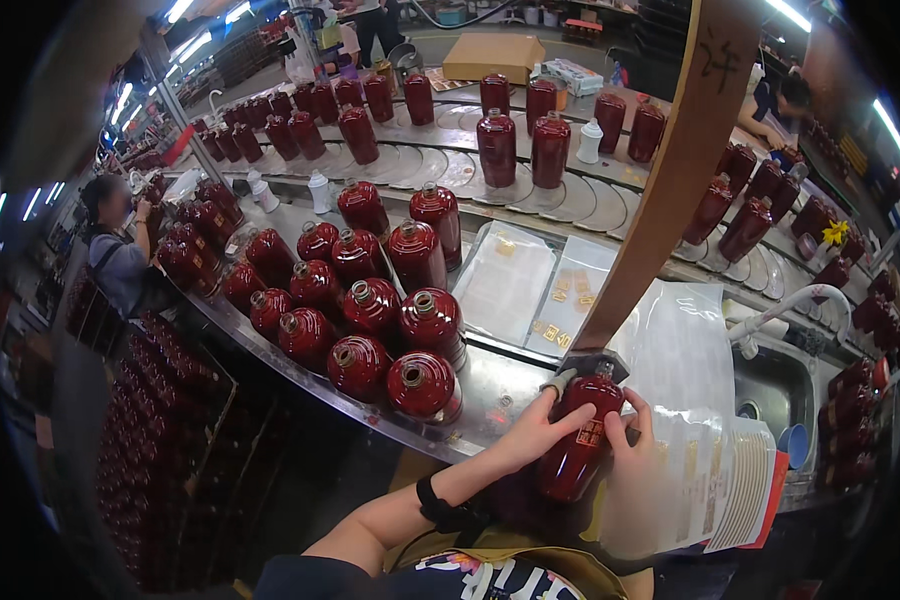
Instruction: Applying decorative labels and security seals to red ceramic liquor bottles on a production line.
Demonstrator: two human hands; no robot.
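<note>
A glossy dark red bottle (568, 470) leans in front of me at the bench edge, with a small gold decal (590, 433) on its face. My left hand (548, 420) is closed around its upper left side, thumb near the decal; a pale cover shows on one fingertip. My right hand (635, 450) grips the opposite side, its thumb beside the decal's right edge. Left of my hands stands a group of similar uncapped red bottles (425, 385) on the metal bench. Beyond lie clear sheets (575, 290) carrying gold decals.
A brown post (660, 190) rises just behind the held bottle. Translucent sheets (675, 370) hang over the bench to the right, beside a sink (770, 385) with a curved tap. Bottles ride a conveyor (450, 170) at the back. Other people (120, 250) work at left and right.
</note>
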